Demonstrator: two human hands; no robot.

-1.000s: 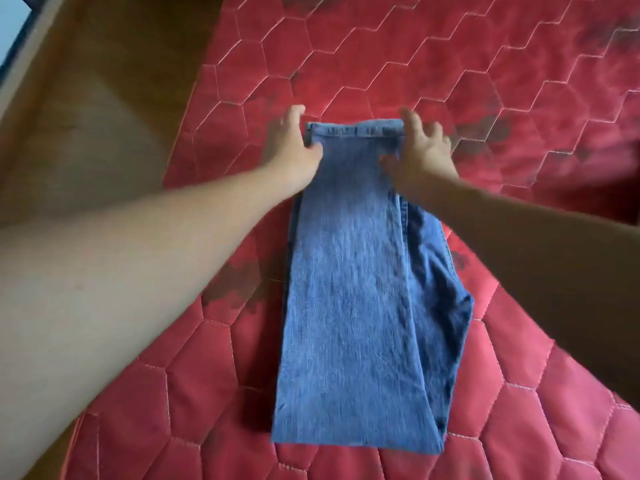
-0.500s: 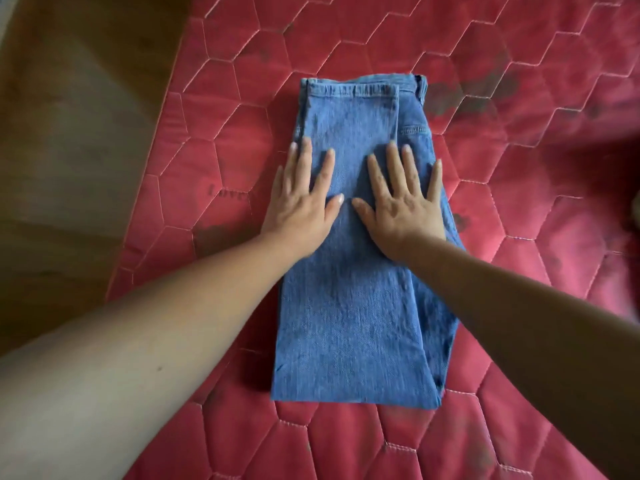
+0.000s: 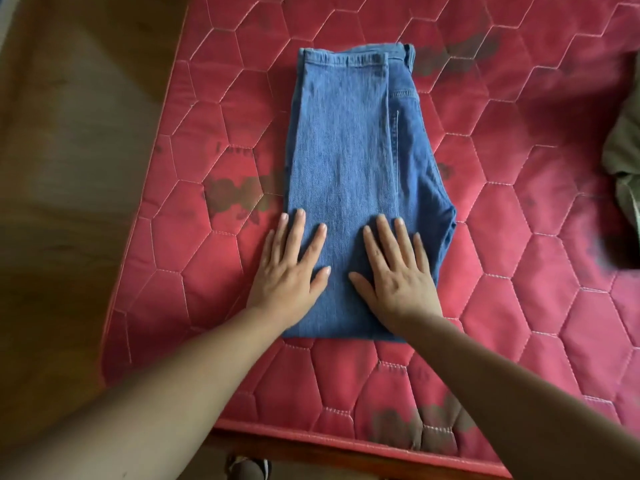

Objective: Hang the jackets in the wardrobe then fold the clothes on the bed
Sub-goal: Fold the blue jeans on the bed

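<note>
Head cam: folded blue jeans (image 3: 349, 168) lie flat on the red quilted mattress (image 3: 519, 271). Left hand (image 3: 289, 271) and right hand (image 3: 396, 275) rest side by side on the near end, palms down, fingers spread, gripping nothing. Olive garment (image 3: 625, 157) pokes in at far right.

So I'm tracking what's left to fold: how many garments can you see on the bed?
2. The folded blue jeans lie mid-mattress under both flat hands; an olive garment sits at the right edge, partly cut off. More may lie outside the view.
</note>
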